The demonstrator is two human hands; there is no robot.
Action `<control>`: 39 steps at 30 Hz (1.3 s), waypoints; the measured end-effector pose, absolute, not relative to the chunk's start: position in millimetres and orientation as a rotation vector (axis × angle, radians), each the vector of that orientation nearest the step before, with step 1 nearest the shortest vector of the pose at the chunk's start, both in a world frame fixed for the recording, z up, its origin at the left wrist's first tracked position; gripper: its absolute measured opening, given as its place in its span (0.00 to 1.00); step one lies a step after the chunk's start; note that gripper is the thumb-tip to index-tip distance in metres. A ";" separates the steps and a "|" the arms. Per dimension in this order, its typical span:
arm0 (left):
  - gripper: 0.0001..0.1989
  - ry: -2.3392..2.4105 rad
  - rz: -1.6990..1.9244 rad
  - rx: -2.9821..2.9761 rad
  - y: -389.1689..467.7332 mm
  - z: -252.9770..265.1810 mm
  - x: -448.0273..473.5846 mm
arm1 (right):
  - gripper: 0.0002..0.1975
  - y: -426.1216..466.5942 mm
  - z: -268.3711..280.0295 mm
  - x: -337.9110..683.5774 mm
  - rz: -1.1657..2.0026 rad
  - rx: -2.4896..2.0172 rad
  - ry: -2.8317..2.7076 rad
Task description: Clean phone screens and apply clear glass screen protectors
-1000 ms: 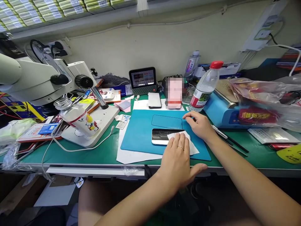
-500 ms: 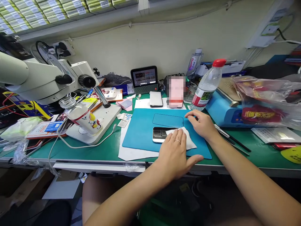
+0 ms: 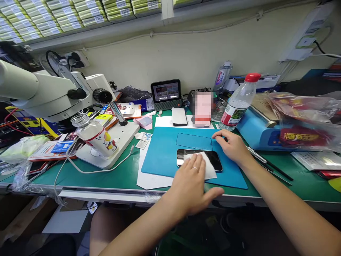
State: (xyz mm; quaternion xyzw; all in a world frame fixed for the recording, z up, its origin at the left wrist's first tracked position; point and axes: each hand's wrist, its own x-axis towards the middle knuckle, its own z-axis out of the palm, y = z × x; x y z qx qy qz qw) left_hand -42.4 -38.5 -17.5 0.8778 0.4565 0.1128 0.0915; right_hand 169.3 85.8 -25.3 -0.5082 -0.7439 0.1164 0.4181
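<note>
A black-screened smartphone point(image 3: 216, 160) lies flat on the blue mat point(image 3: 160, 153). A white wipe point(image 3: 210, 170) covers its middle, and my left hand point(image 3: 190, 177) presses on it with flat, stretched fingers, the thumb out to the side. Behind the phone lies a clear, dark-edged glass sheet point(image 3: 194, 141), shaped like a phone screen. My right hand point(image 3: 231, 144) rests on the mat just right of this sheet, its fingers loosely bent and the thumb apart, with nothing seen in it. Whether its fingertip touches the sheet's edge I cannot tell.
At left stand a microscope point(image 3: 53, 92) and a decorated glass jar point(image 3: 98, 137); a white cable point(image 3: 106, 169) trails nearby. A red-capped bottle point(image 3: 237, 106), tweezers point(image 3: 259, 156) and a blue machine point(image 3: 255, 129) are at right. Behind the mat lie a white phone-sized item point(image 3: 179, 116) and a small display point(image 3: 166, 91).
My left hand has slid the wipe leftward along the phone, uncovering its right end. My right hand has stayed beside the glass sheet. The whole view has shifted slightly.
</note>
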 end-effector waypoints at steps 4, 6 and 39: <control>0.48 1.355 0.344 2.668 -28.3 -15.9 -3.2 | 0.09 86.3 -25.0 169.9 0.307 -1.293 -1.853; 0.48 1.348 0.342 2.671 -24.3 -15.9 3.4 | 0.09 86.5 -24.9 170.4 0.315 -1.296 -1.841; 0.42 1.147 0.449 2.520 -31.1 -14.9 -19.7 | 0.11 87.3 -22.6 174.9 0.333 -1.316 -1.835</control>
